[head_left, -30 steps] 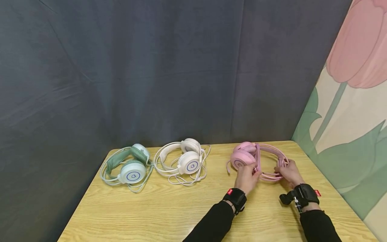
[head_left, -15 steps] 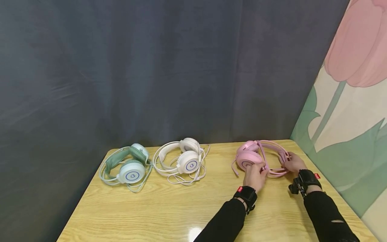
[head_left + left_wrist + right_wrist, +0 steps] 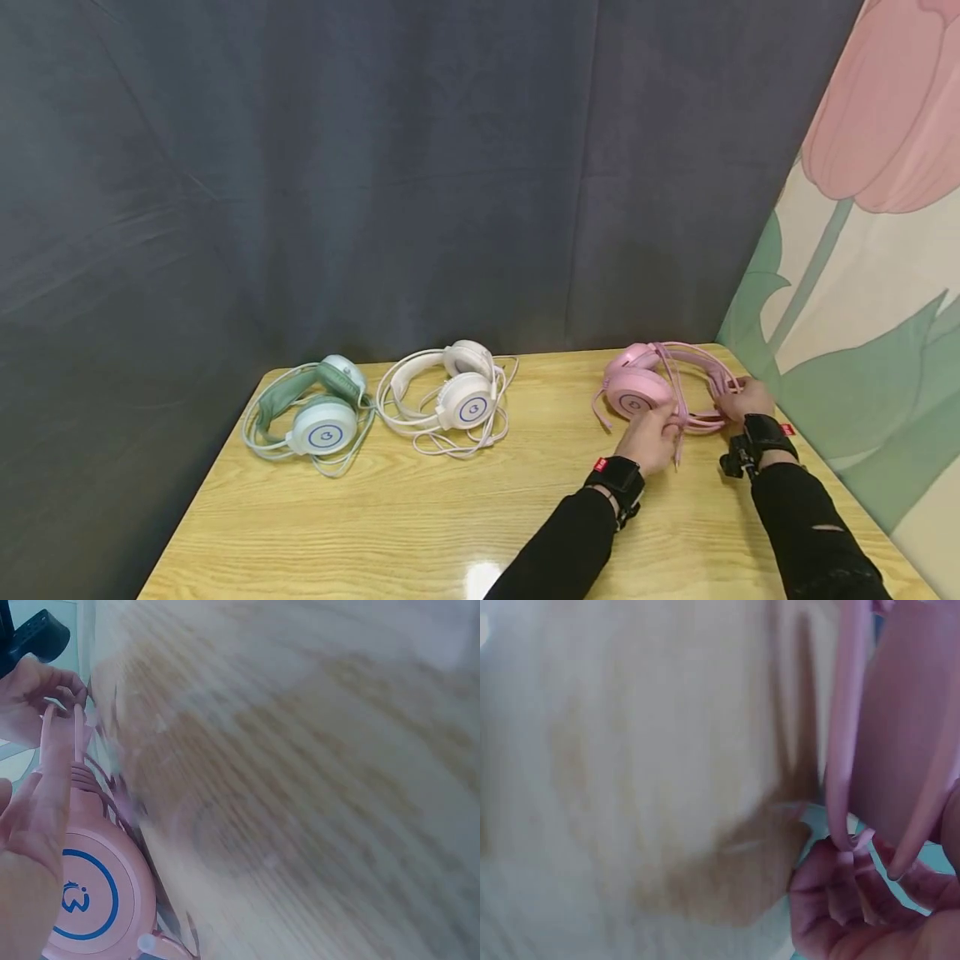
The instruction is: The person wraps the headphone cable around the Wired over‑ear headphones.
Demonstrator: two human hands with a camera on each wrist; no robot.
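Note:
A pair of pink headphones (image 3: pixel 634 390) lies at the right of the table, with its cable bundled across the headband beside the ear cups. My left hand (image 3: pixel 649 440) pinches the near side by that bundle, just right of the front ear cup, and a cable end hangs below its fingers. My right hand (image 3: pixel 747 400) holds the far right curve of the headband. The right wrist view shows this hand's fingers curled round the band's pink rails (image 3: pixel 846 720). In the left wrist view, the round ear cup (image 3: pixel 101 892) with a blue ring sits beside my left hand (image 3: pixel 34 862).
Green headphones (image 3: pixel 324 425) lie at the table's left, with white headphones (image 3: pixel 465 400) to their right, both with loose cables. A dark curtain (image 3: pixel 420 183) stands behind the wooden table (image 3: pixel 390 525). A tulip-patterned panel (image 3: pixel 862 333) borders the right edge.
Both hands have moved right with the pink headphones, closer to the patterned panel. A cable end now hangs under the left hand. The green and white headphones have stayed in place.

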